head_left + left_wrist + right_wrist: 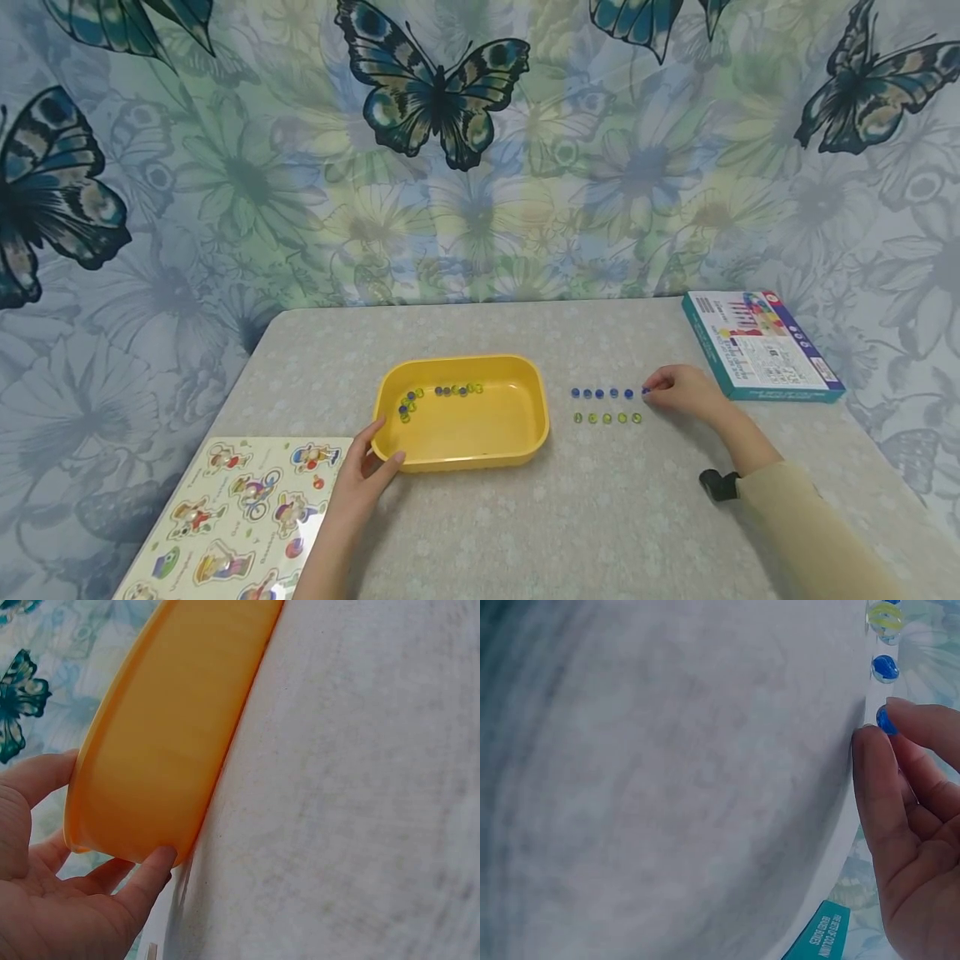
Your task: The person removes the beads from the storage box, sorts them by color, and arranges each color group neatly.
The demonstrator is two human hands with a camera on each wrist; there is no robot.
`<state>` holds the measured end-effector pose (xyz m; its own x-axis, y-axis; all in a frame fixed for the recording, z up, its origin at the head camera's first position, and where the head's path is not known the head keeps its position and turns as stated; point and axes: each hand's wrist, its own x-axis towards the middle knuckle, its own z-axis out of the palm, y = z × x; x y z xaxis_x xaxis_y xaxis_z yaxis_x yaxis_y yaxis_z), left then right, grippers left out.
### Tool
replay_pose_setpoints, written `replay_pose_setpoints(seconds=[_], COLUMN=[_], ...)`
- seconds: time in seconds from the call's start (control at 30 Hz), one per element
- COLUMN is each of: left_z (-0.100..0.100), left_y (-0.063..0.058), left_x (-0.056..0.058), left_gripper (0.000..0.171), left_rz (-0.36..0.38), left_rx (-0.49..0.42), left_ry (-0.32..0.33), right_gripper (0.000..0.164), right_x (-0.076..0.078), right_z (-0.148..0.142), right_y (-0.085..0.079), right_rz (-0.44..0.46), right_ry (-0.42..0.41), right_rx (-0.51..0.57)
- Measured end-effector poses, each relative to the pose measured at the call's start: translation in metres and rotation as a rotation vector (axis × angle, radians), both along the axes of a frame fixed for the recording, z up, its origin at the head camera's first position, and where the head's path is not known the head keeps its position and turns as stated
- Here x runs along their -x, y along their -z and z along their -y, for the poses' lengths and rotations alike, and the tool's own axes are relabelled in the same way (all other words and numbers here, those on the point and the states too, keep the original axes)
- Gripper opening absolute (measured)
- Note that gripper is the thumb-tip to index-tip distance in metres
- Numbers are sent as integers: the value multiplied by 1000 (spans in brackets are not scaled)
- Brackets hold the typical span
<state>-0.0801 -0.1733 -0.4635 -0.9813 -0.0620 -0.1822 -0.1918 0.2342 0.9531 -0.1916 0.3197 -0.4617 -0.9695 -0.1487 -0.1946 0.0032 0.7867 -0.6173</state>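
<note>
Marble (885, 721) partly hidden in pinch of right hand (686, 390), yellow tray (468, 429) in grip of left hand (363, 477)

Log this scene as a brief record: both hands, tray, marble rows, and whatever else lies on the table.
Left hand: holds the left end of the yellow tray
Right hand: pinches a blue marble at the right end of the blue row
Blue row: five marbles besides the pinched one
Green row: five marbles, nearer the person
Tray contents: mixed blue and green marbles
Far right: teal-sided box
Near left: picture board
</note>
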Motion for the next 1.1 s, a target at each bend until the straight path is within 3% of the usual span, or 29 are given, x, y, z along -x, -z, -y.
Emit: replay_pose_setpoints(seconds=[0.33,0.57,0.83,0.97,1.1], left_z=[-1,0,2,1,0], left_y=[0,1,0,0,0], left_x=[-2,0,-2,-2,-1], left_gripper=[64,63,63,63,63], left_rz=[-15,-13,-11,-13,-34], left_rx=[12,20,19,11,0], left_ry=[-4,-6,0,-6,-10], right_gripper=[21,28,26,27,31], right_x=[0,-3,-6,-3,2], right_z=[9,23,105,151,190], right_y=[-5,-29,-63,-71,-68], right_rz=[-3,-64,-199,-153,-53], right_ry=[-16,-16,-74,-130,-171], right_rx=[-32,-8,117,210,283])
